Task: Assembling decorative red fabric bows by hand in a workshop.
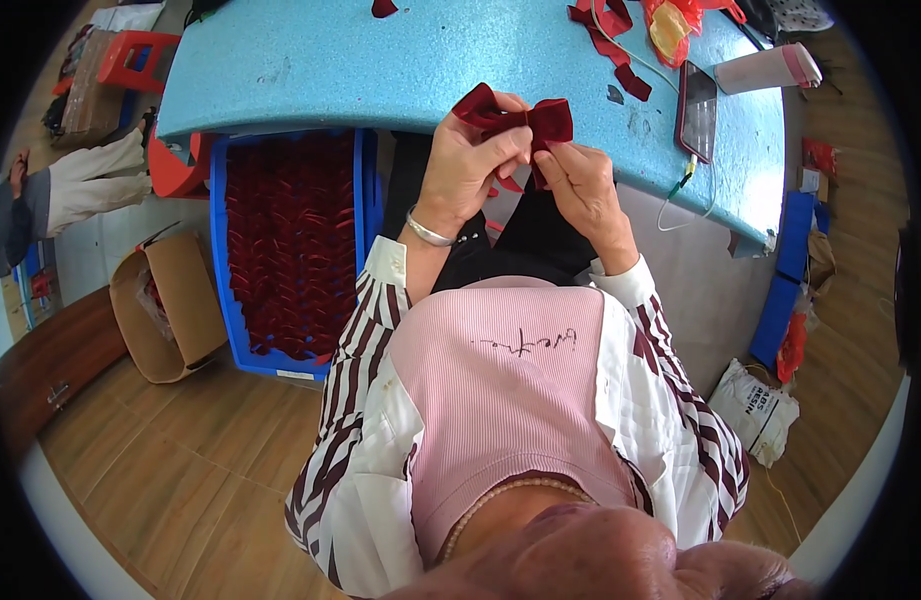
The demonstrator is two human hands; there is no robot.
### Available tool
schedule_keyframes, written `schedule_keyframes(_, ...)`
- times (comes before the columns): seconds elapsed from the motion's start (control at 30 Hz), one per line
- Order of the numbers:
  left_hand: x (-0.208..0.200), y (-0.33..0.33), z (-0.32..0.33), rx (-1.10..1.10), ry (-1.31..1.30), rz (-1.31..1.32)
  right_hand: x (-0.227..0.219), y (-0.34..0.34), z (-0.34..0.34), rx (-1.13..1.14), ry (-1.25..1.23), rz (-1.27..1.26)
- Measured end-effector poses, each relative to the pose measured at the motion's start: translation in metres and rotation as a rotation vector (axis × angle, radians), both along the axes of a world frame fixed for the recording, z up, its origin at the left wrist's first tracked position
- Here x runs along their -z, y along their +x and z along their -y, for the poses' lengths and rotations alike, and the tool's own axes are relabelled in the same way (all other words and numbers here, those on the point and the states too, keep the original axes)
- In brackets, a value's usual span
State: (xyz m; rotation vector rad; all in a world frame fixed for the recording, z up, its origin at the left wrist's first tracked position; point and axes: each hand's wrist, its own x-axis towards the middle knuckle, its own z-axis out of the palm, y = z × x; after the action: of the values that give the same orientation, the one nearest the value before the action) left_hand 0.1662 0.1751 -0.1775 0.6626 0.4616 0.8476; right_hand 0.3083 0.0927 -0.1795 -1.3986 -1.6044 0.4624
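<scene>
Both hands pinch one dark red bow, fingers closed on the fabric: left hand around the left loop and middle, right hand under the right loop. Bow is held up at the near edge of the blue table. Likely risk: a slack pinch lets the loops skew about the centre, or the piece drops toward the lap. Right of the hands, a phone with cable attached; a wide swing might snag it. Left, below table level, a blue crate packed with similar bows; rough stacking could crease them.
</scene>
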Motion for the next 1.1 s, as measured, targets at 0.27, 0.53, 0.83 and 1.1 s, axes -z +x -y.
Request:
schedule_keyframes(0.27, 0.003, -0.001, 0.01, -0.009, 0.134, -0.099, 0.009, 0.001, 0.013, 0.043, -0.201, -0.269)
schedule_keyframes(0.53, 0.002, 0.007, 0.021, 0.013, 0.081, -0.062, -0.002, -0.001, 0.01, 0.177, -0.143, -0.401)
schedule_keyframes(0.83, 0.009, 0.007, -0.004, 0.016, 0.041, -0.007, 0.002, -0.004, -0.021, 0.245, -0.042, -0.308)
schedule_keyframes(1.1, 0.021, 0.006, -0.033, 0.037, 0.024, -0.014, 0.01, -0.004, -0.053, 0.217, 0.008, -0.233)
